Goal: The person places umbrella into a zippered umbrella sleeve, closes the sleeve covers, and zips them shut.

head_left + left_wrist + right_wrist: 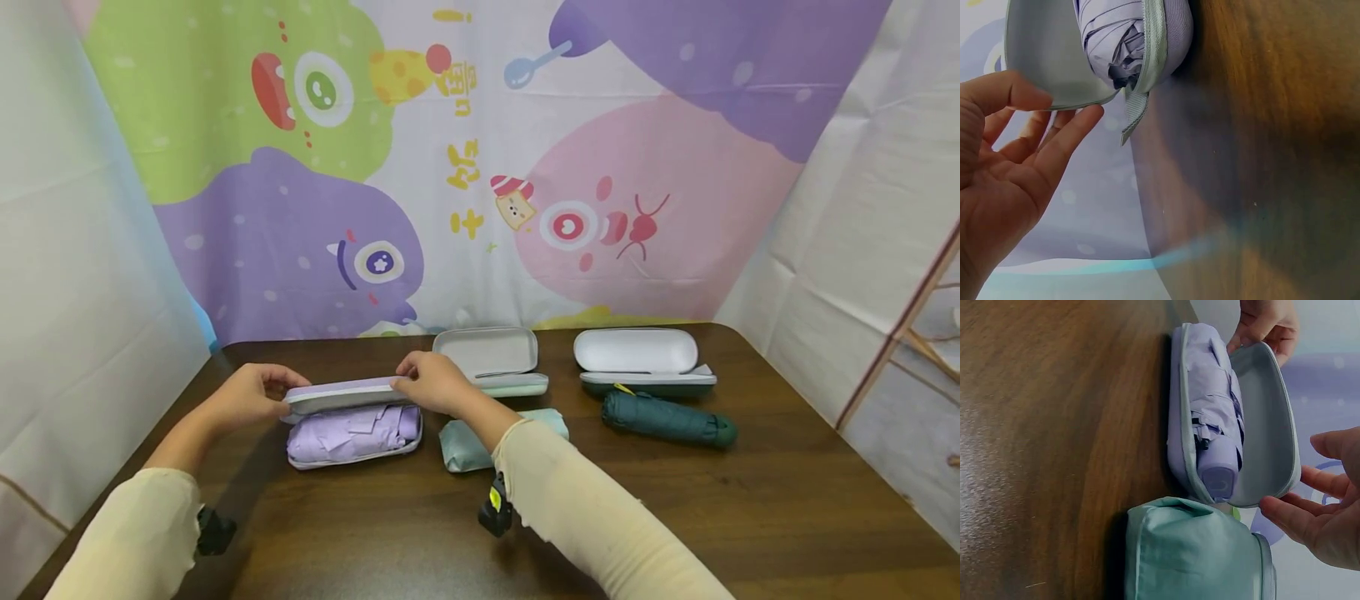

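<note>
A lavender umbrella case lies at the left with its grey-lined lid raised. Inside its base rests a folded lavender umbrella, with a loose strap end hanging out at the left end. My left hand pinches the lid's left end, thumb on the near side and fingers beyond it. At the opposite end, my right hand holds the lid's corner by the fingertips. Under my right forearm sits a mint folded umbrella, partly hidden in the head view.
Behind the mint umbrella stands an open mint case. To the right is an open dark green case, with a dark green folded umbrella in front. A cartoon-printed cloth hangs behind the wooden table.
</note>
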A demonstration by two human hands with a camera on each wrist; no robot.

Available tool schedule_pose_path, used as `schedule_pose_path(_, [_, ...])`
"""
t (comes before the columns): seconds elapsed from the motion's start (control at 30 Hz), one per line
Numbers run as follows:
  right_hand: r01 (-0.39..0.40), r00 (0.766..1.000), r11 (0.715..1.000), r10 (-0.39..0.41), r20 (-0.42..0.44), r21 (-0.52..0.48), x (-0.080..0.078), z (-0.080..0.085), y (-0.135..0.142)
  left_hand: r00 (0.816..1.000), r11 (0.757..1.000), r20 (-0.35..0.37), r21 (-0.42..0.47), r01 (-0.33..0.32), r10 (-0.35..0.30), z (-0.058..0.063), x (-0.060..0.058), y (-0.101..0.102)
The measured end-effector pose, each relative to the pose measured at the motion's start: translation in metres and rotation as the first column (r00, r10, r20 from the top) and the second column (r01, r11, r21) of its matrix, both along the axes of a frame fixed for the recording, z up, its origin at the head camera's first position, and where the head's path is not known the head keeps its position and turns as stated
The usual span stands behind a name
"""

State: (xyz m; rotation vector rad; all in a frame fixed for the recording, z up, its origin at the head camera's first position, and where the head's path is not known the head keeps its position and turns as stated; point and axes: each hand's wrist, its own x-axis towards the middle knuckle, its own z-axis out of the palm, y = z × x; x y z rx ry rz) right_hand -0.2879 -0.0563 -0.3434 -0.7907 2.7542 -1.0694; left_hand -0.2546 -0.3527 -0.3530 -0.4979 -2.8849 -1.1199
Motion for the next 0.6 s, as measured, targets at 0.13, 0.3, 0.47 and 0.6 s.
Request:
schedule_pose_path(0.13, [-0.003,1.000,0.999,0.004,-0.018,0.035,0.005,0.000,0.000,0.999,0.998,0.006,-0.050,0.033,-0.033,0.000,0.004,0.000])
schedule_pose_path(0.3, [-0.016,0.997,0.997,0.021,-0.070,0.075,0.011,-0.002,-0.002,0.997,0.997,0.023,-0.041,0.068,-0.068,-0.001,0.010,0.001])
schedule_pose_path(0.47, [-0.013,0.995,0.996,0.021,-0.094,0.083,0.017,-0.005,-0.002,0.996,0.996,0.032,-0.031,0.079,-0.078,-0.003,0.016,0.003])
schedule_pose_path(0.6, [-0.001,0.991,0.996,0.014,-0.133,0.094,0.023,-0.007,-0.002,0.997,0.996,0.020,-0.048,0.075,-0.074,-0.005,0.021,0.004])
